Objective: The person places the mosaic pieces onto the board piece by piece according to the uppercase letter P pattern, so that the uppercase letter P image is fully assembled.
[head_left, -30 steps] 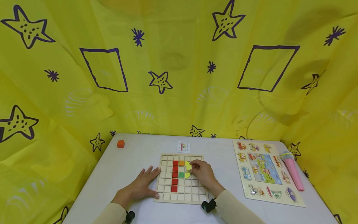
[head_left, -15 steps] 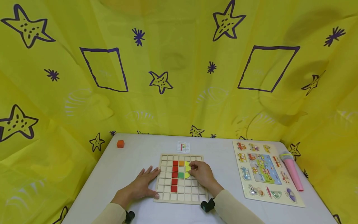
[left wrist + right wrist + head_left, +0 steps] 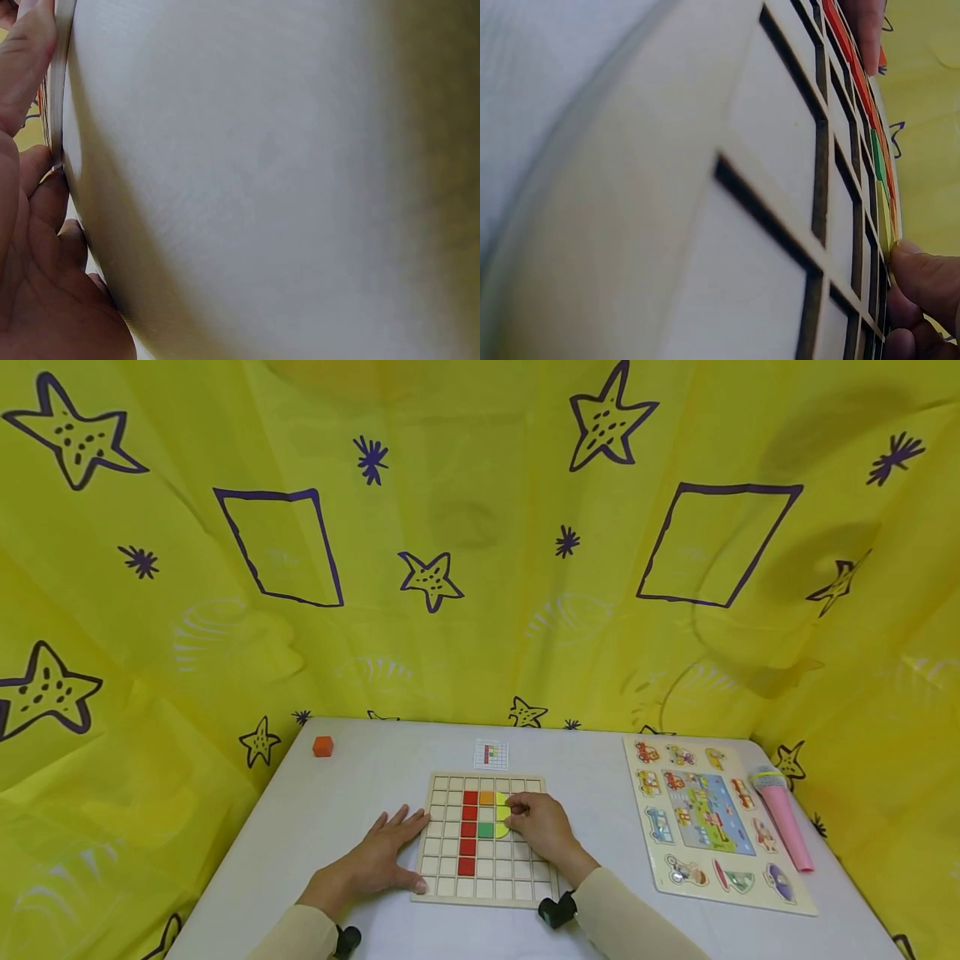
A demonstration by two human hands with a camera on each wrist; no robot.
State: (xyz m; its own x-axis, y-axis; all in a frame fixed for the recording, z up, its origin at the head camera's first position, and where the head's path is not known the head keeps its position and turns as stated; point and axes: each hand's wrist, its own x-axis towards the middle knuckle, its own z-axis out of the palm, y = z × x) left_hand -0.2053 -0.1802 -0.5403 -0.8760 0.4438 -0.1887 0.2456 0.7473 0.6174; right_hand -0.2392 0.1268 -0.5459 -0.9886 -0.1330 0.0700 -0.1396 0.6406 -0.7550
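Note:
A wooden grid board [image 3: 444, 897] lies on the table. In it sit a column of several red square tiles [image 3: 468, 829], an orange tile [image 3: 487, 797] and a green tile [image 3: 486, 830]. To their right are yellow pieces, two with curved edges. My right hand [image 3: 546, 827] pinches the yellow square tile [image 3: 502, 813] between thumb and index finger, low in the column between the curved pieces; its fingertips partly cover it. My left hand [image 3: 378, 856] rests with spread fingers against the board's left side, thumb at its lower left corner.
A small pattern card [image 3: 492, 754] lies behind the board. An orange-red cube [image 3: 322, 747] sits at the back left. To the right are a picture puzzle board [image 3: 720, 877] and a pink toy microphone [image 3: 783, 822]. A yellow curtain [image 3: 480, 652] hangs behind the table.
The yellow square tile was raised in my right hand a second ago; it has come down into line with the curved yellow pieces. My left hand has stayed in place.

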